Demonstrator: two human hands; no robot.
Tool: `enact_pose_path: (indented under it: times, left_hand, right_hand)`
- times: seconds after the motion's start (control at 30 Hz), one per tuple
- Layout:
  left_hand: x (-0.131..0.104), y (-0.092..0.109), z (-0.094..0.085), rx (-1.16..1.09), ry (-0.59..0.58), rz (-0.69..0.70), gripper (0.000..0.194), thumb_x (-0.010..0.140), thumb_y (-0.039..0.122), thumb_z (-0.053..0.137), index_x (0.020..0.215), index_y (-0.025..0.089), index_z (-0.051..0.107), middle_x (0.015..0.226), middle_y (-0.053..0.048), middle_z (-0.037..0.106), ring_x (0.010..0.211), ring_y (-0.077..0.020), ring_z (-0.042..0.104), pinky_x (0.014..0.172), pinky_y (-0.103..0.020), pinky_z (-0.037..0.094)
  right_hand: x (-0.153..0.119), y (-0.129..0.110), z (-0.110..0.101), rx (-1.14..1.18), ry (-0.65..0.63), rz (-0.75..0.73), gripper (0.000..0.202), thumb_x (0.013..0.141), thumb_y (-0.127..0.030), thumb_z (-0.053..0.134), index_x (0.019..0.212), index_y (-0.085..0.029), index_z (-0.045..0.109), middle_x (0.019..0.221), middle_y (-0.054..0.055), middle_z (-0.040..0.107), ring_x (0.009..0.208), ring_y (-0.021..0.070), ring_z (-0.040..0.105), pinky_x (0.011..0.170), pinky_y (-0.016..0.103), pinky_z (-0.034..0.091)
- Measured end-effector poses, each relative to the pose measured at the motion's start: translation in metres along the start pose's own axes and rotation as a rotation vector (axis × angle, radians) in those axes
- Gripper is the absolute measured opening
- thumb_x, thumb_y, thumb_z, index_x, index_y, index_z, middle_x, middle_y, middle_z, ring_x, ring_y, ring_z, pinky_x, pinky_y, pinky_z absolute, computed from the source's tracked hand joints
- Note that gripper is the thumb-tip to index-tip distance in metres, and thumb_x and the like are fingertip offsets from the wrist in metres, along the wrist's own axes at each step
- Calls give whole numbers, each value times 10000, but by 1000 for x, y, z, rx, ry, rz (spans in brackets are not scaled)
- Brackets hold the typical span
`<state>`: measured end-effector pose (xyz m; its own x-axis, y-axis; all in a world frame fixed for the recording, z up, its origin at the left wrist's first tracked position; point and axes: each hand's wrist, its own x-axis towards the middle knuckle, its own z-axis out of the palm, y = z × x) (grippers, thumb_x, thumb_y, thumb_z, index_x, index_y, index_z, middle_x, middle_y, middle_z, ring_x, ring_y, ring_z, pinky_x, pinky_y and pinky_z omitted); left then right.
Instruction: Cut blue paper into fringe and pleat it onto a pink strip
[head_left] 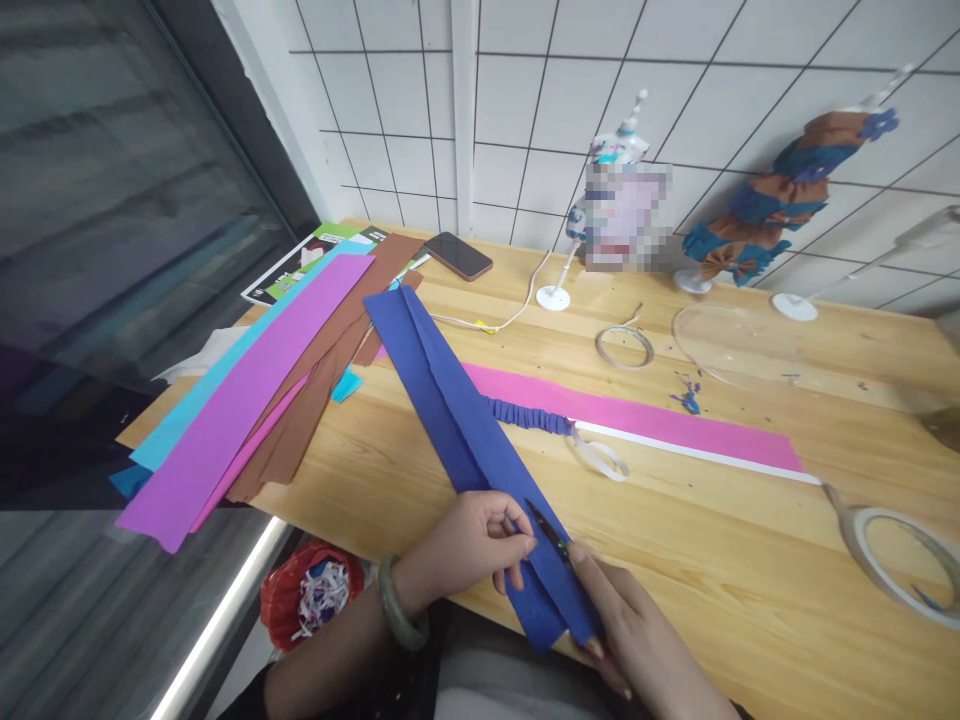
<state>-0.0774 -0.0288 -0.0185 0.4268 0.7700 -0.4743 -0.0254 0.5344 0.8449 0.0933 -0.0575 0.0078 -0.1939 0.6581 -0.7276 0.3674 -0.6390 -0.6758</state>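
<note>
Two hands at lower centre of frame: left hand (pixel 471 545) pinches blue crepe strip (pixel 457 420) lying on bench (pixel 712 560); right hand (pixel 637 640) closed on what looks like small scissors (pixel 549 530). Keep strip taut, cut straight along fold.

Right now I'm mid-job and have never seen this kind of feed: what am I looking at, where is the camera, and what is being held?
There is no machine here. One camera, worn on a person's head, looks down at their two bare hands over a wooden table.

The left hand, with a green bangle on its wrist, pinches a long folded blue paper strip. The right hand holds small scissors, their blades on the strip.

Also on the table: purple, light blue and brown strips, a pink strip, rolls of clear tape, a phone and two paper-dressed figures near the tiled wall.
</note>
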Motion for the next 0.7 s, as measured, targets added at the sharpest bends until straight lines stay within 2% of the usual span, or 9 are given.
enact_pose_path:
  times: [0.1, 0.23, 0.33, 0.43, 0.57, 0.7]
  left_hand:
    - [0, 0, 0, -1, 8, 1, 155, 710, 253, 589, 732, 126, 503, 447, 30, 549, 357, -69, 488, 358, -158, 393]
    - [0, 0, 1, -13, 13, 10, 159, 707, 263, 595, 724, 134, 503, 444, 33, 540, 379, -85, 510, 365, -167, 399]
    - [-1, 1, 1, 0, 20, 1, 151, 704, 257, 595, 720, 133, 510, 438, 34, 533, 382, -89, 513, 368, -170, 399]
    - [-1, 2, 1, 11, 21, -1, 136, 706, 246, 587, 725, 130, 518, 438, 36, 529, 384, -88, 512, 368, -169, 398]
    - [-1, 3, 1, 12, 19, -3, 123, 711, 236, 576, 726, 129, 519, 442, 35, 528, 388, -86, 512, 372, -168, 403]
    - [-2, 4, 1, 9, 12, -11, 109, 714, 226, 568, 724, 132, 514, 439, 35, 531, 377, -81, 501, 373, -167, 402]
  right_hand:
    - [1, -7, -1, -56, -18, 16, 539, 800, -666, 277, 732, -184, 507, 399, -85, 340, 283, 60, 268, 291, 183, 215]
    - [6, -15, 0, -99, -50, -38, 562, 810, -658, 271, 782, -166, 542, 364, -92, 328, 262, 61, 277, 283, 173, 246]
    - [10, -17, 0, -108, -52, -52, 569, 824, -643, 270, 781, -159, 567, 392, -74, 384, 263, 60, 292, 276, 175, 248]
    - [14, -22, 0, -147, -65, -89, 575, 841, -618, 264, 760, -155, 595, 469, -29, 499, 299, 72, 358, 290, 187, 264]
    - [18, -29, -1, -138, -99, -188, 561, 872, -566, 258, 736, -157, 617, 627, 24, 623, 501, 123, 533, 479, 209, 418]
    - [19, -31, -1, -138, -126, -219, 550, 886, -540, 250, 734, -163, 619, 679, 37, 647, 640, 165, 587, 640, 247, 444]
